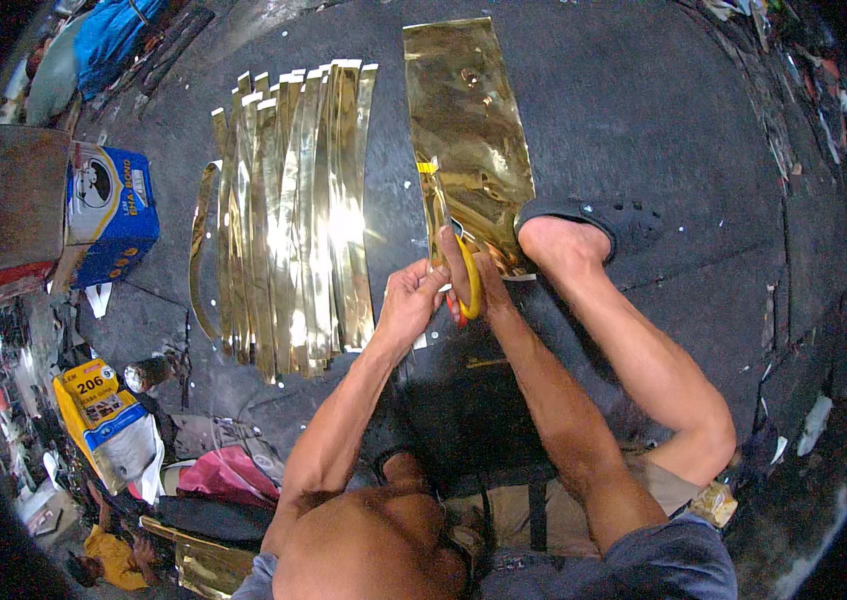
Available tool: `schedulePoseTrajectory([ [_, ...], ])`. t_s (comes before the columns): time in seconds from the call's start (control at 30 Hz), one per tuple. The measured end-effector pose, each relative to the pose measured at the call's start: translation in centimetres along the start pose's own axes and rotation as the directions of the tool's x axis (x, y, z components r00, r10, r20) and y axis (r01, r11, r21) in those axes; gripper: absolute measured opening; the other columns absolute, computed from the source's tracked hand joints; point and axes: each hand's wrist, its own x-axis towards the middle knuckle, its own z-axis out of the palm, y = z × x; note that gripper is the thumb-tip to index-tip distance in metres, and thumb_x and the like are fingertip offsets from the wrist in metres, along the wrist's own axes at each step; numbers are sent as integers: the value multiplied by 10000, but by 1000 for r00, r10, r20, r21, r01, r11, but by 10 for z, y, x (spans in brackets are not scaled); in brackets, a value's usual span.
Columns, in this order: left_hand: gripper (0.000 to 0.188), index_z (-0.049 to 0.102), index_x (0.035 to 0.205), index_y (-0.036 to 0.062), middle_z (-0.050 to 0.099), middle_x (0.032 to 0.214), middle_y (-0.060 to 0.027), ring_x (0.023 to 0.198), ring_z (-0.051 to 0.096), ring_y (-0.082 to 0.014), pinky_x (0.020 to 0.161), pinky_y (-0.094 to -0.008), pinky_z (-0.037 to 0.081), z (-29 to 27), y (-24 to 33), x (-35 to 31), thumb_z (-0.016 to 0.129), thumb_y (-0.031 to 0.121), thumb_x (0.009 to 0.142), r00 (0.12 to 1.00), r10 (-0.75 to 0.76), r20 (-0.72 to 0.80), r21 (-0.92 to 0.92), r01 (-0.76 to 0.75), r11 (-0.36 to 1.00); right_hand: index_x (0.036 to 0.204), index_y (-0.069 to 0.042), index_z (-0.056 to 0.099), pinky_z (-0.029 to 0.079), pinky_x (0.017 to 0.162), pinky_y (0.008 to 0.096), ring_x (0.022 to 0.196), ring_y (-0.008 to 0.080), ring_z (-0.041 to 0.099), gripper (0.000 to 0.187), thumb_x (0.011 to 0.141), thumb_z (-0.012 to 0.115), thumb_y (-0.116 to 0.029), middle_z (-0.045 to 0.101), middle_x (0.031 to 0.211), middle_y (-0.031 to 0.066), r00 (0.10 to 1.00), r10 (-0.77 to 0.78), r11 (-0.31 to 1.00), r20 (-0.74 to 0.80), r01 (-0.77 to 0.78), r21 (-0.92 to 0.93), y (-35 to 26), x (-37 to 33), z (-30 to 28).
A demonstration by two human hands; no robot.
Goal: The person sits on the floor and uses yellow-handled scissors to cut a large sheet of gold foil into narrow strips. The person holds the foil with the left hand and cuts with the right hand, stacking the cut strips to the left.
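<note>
A shiny gold sheet lies lengthwise on the dark floor. In my right hand is a pair of scissors with yellow handles, at the near left part of the sheet. The blades are mostly hidden by my fingers and the gold material. My left hand pinches the near end of a narrow strip along the sheet's left edge, close beside the scissors. To the left, several cut gold strips lie side by side, with white ends at the far side.
My bare leg stretches out at right, its foot in a black clog beside the sheet. An open blue and white carton stands at left, near a yellow and blue bag. Another person in a yellow shirt is at lower left.
</note>
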Motion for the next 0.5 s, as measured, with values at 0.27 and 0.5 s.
schedulePoseTrajectory([
  [0.27, 226, 590, 783, 73, 435, 564, 68, 502, 345, -29, 469, -217, 245, -1, -5, 0, 563, 240, 933, 999, 2, -54, -27, -3, 1000, 769, -24, 630, 495, 497, 348, 555, 222, 615, 714, 891, 338, -665, 615, 633, 108, 991, -133, 986, -17, 131, -101, -27, 20, -7],
  [0.5, 229, 578, 775, 79, 431, 561, 73, 477, 330, -27, 447, -215, 227, 4, 15, -9, 562, 242, 936, 999, 11, -41, -41, -13, 999, 929, -46, 660, 527, 665, 383, 756, 279, 656, 709, 853, 365, -686, 667, 820, 141, 988, -154, 967, -27, 145, -209, -48, 44, -19],
])
